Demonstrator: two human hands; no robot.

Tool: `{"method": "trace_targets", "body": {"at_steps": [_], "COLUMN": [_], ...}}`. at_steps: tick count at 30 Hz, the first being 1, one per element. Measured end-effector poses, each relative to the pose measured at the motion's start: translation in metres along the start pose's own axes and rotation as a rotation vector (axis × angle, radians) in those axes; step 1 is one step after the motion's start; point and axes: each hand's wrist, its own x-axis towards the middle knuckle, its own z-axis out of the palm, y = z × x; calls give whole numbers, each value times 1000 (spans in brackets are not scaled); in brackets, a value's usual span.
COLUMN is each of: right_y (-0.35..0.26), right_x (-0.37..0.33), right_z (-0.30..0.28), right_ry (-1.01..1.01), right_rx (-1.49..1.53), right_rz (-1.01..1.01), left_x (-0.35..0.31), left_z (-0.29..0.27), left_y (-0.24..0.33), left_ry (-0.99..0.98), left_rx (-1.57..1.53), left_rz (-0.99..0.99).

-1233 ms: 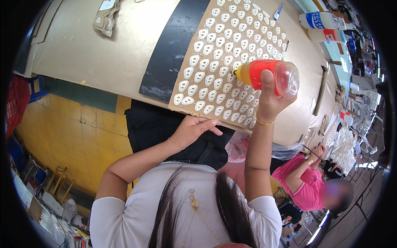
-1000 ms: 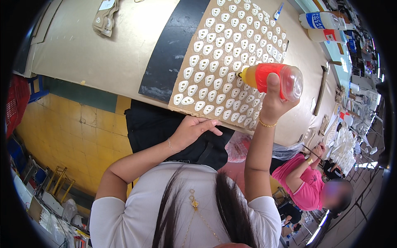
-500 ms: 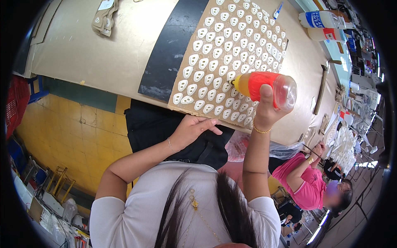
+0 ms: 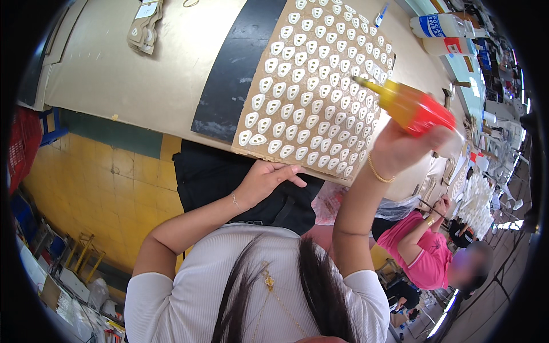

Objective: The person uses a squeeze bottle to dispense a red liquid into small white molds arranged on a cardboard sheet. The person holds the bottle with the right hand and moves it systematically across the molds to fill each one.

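My right hand (image 4: 409, 150) is closed round a squeeze bottle (image 4: 420, 111) with a red label, a yellow top and a narrow nozzle. The bottle is tilted, nozzle pointing left over a brown board (image 4: 247, 150). Rows of small white rounded pieces (image 4: 275, 146), each with two slots, cover this board. Whether the nozzle touches any piece cannot be told. At the board's near edge, my left hand (image 4: 269, 180) is closed on the rim, thumb uppermost; its other fingers are partly hidden.
A black sheet (image 4: 220, 97) lies left of the board on the beige table (image 4: 148, 91). Tagged brown templates (image 4: 144, 28) lie at the far left. A blue-and-white pen (image 4: 381, 15), plastic bottles (image 4: 443, 26) and a hammer (image 4: 446, 97) lie beyond. A person in pink (image 4: 417, 246) works at right.
My right hand has swung to the right with the squeeze bottle, its nozzle moving up and right across the board. My left hand stays at the near edge.
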Motion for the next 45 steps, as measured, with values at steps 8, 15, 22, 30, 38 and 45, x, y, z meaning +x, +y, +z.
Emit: {"method": "trace_targets", "body": {"at_steps": [8,15,22,30,38,45], "right_y": [-32,-9,-12,-18,-21,-23], "right_x": [6,-56,-67,-63,-60,-71], "right_z": [-50,-65,-52,-37,-47,-53], "right_ry": [27,-221,-384,-554,-474,-399], "right_rx": [251,-261,-278,-456,-437,-446], "right_rz": [397,229,264,116,109,127], "left_x": [-1,0,0,0,1,1], "left_z": [2,5,5,6,5,4], "left_y": [6,6,5,5,3,1], "left_ry": [17,32,22,32,25,19], "left_rx": [47,34,6,3,-9,-8], "left_rz": [-20,-35,-17,30,24,35]}}
